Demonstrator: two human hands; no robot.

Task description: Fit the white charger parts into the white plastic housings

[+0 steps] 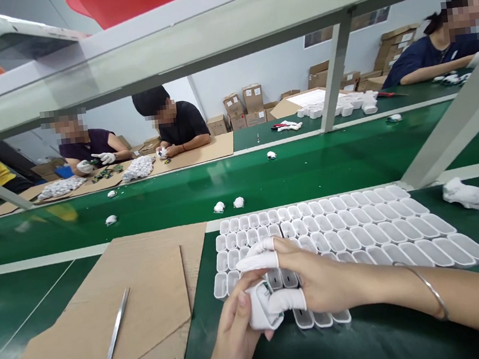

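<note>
My left hand (pixel 235 335), bare-fingered, is wrapped round a small white housing (pixel 259 310) at the lower middle. A bit of green board shows at the housing's opening. My right hand (pixel 303 275) wears white finger covers on the thumb and fingers. Its covered thumb presses at the housing's opening, and its covered fingers curve above it. Whether the right fingertips pinch a part inside is hidden. Rows of open white cases (pixel 369 234) stand behind and under the right hand.
Metal tweezers (pixel 115 336) lie on cardboard (pixel 148 292) at the left. White-topped parts (pixel 238 202) sit on the green conveyor (pixel 172 195). A white cloth (pixel 469 194) lies at the right. A slanted frame post (pixel 452 128) rises there. Several people work across the conveyor.
</note>
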